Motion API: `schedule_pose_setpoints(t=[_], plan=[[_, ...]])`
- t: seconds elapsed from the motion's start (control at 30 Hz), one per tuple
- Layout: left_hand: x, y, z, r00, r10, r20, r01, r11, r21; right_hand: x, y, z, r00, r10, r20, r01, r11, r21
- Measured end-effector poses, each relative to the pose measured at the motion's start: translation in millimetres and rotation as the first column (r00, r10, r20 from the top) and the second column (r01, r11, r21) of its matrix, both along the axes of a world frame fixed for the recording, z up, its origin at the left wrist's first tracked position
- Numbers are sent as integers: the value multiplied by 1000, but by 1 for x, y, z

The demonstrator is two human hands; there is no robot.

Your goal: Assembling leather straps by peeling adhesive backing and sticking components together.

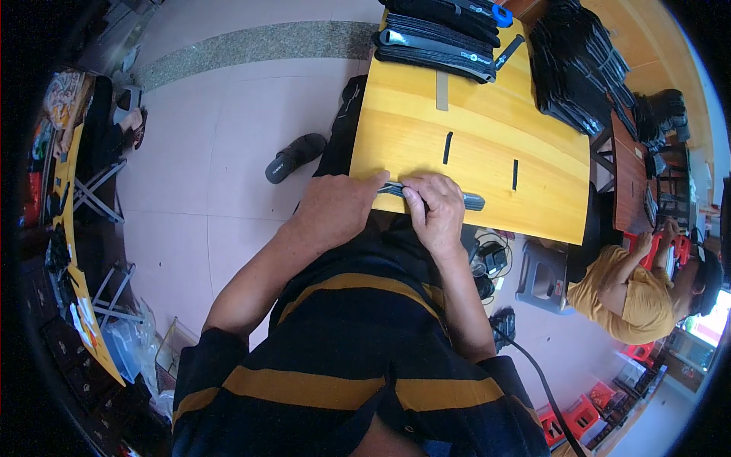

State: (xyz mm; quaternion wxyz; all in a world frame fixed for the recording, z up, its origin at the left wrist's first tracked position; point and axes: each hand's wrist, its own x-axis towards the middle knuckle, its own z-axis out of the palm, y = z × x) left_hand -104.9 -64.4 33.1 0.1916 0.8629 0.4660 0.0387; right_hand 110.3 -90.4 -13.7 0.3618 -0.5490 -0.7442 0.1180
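Note:
At the near edge of the yellow table (403, 129), a narrow, layered black-and-grey strip (474, 202) lies lengthwise under my hands. Its exact kind cannot be made out. My left hand (335, 204) is closed at the strip's left end, with fingers and thumb pressed together there. My right hand (437, 207) has its fingers curled over the middle, thumb on the near side; the right end sticks out past it. Farther up the tabletop lie a short black strip (448, 148), another black strip (515, 175) and a grey strip (442, 91).
Bundled black strips (438, 55) are stacked at the table's far end, beside a blue tape measure (502, 15). More black bundles (575, 68) pile at its right. A grey stool (544, 278) and a seated person in yellow (628, 297) are to the right. A black slipper (295, 158) shows left.

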Motion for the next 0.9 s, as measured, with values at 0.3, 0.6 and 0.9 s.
schedule_pose_setpoints(t=[0.3,0.6,0.9], plan=[[-1,-3,0,999,17,41,-17,1000,5,0,0,0,1000,4,-5,-4,1000,-22],[1,-2,4,997,66,28,-63,993,-99,0,-1,0,1000,-1,3,1,1000,-16],[1,0,-2,999,30,35,-29,999,-40,0,-1,0,1000,-3,12,3,1000,0]])
